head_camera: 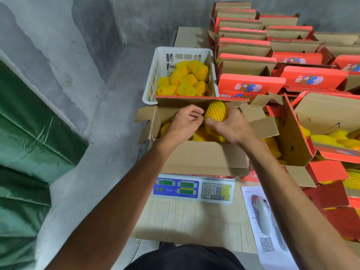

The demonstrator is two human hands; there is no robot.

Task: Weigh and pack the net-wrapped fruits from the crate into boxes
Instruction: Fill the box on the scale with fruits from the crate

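An open cardboard box point(202, 156) stands on the blue-fronted scale point(194, 189) and holds several yellow net-wrapped fruits point(200, 135). My right hand point(228, 126) grips one net-wrapped fruit point(215, 112) above the box's far side. Just left of that fruit, my left hand point(185, 121) hovers over the box with its fingers curled and nothing visibly in them. Behind the box sits the white plastic crate point(155, 75), about half full of more wrapped fruits point(185, 78).
Rows of red and brown boxes point(251, 84) fill the right side, some open with fruit inside point(327, 139). A printed sheet with a QR code point(263, 221) lies on the wooden table. On the left are a grey wall and green tarpaulin point(29, 143).
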